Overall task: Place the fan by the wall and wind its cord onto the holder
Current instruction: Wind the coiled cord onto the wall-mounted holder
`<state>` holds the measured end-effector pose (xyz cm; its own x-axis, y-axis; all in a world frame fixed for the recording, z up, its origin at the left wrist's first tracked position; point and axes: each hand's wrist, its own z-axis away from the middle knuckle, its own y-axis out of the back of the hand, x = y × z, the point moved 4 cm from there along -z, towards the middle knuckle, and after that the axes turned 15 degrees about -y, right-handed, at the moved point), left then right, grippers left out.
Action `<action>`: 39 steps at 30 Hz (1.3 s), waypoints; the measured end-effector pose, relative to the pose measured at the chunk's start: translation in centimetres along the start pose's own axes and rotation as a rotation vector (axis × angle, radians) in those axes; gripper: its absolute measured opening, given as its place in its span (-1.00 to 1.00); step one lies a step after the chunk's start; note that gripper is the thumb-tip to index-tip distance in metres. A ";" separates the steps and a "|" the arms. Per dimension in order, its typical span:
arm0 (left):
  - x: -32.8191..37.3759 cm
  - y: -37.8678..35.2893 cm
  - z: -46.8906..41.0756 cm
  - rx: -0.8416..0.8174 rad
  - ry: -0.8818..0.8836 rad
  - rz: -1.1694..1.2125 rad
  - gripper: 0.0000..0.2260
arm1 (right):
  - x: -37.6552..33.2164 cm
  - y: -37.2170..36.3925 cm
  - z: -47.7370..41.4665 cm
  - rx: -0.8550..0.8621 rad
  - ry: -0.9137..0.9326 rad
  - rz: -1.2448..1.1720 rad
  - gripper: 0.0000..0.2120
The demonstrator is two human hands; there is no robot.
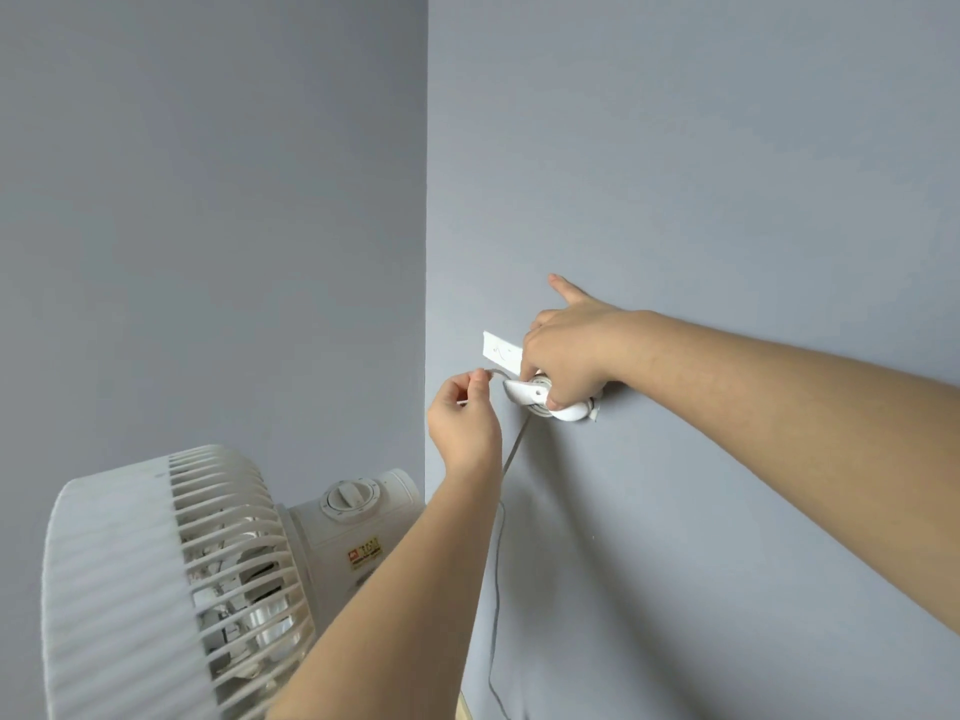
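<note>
Left hand (pixel 464 415) pinches cord (pixel 511 454) beside holder (pixel 524 391).

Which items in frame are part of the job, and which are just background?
In the job: white plastic grille fan, thin grey cord, white plastic wall holder, left hand, right hand.
Just there: white rectangular wall plate, grey painted wall.

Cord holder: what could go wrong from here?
1. The left hand only pinches the cord beside the cord holder; a slip could let the turn spring loose.
2. The right hand grips the cord holder on the wall; hard pulling might lever it off its mount.
3. The cord hangs slack down the wall beside the fan; winding tight could tug the fan.
</note>
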<state>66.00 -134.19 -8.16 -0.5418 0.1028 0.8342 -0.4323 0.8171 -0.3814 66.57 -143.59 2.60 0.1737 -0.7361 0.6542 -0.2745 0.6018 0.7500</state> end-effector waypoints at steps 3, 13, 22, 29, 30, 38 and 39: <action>-0.2 1.1 1.5 -0.005 0.012 0.011 -0.80 | 0.1 0.1 0.0 -0.010 -0.024 -0.013 -0.68; -0.2 3.1 4.6 -0.061 0.041 0.000 -0.82 | -1.1 1.4 0.5 0.020 0.010 -0.325 -0.61; 1.2 2.1 5.0 -0.232 -0.112 -0.073 -0.84 | 0.2 2.1 0.6 0.291 0.002 -0.110 -0.86; 2.2 0.9 5.9 -0.370 -0.258 -0.146 -0.85 | 1.2 2.4 0.8 0.301 0.009 0.014 -0.89; 2.2 0.7 6.0 -0.390 -0.268 -0.151 -0.85 | 1.2 2.4 0.8 0.296 0.004 0.034 -0.86; 2.2 -0.5 7.1 -0.504 -0.385 -0.210 -0.85 | 1.9 2.1 1.5 0.159 0.050 0.025 -0.73; 2.3 -0.7 7.3 -0.531 -0.412 -0.219 -0.85 | 1.9 2.1 1.5 0.145 0.056 0.023 -0.75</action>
<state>59.80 -138.70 -8.90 -0.7565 -0.2332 0.6110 -0.2096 0.9714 0.1112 64.88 -144.19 5.20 0.2167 -0.7018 0.6787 -0.4124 0.5643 0.7152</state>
